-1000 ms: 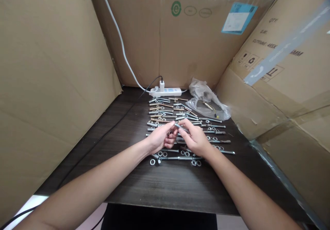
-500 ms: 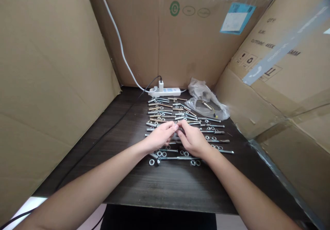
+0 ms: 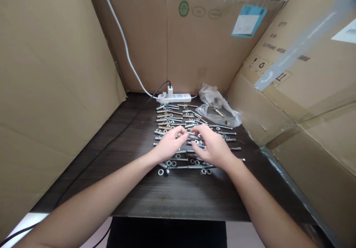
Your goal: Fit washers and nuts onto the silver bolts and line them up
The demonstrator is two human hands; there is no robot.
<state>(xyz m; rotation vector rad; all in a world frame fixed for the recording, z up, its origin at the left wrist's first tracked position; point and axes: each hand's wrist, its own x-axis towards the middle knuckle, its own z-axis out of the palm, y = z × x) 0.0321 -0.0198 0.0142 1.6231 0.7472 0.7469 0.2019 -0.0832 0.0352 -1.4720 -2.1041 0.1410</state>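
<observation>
Both my hands hover over rows of metal bolts, washers and nuts laid out on a dark wooden table. My left hand has its fingers curled together at the tips, close to a short bolt lying between the hands; what it pinches is hidden. A small gap separates it from my right hand, which is palm down with fingers and thumb loosely apart over the washers. A long bolt lies just in front of both wrists.
A white power strip with a plug and a white cable lies at the back. A crumpled plastic bag sits at the back right. Cardboard boxes wall in the table on three sides. A black cable crosses the left.
The hands were together holding a bolt; now they have drawn slightly apart and lowered toward the rows. The camera has shifted a little, so everything sits further left.
</observation>
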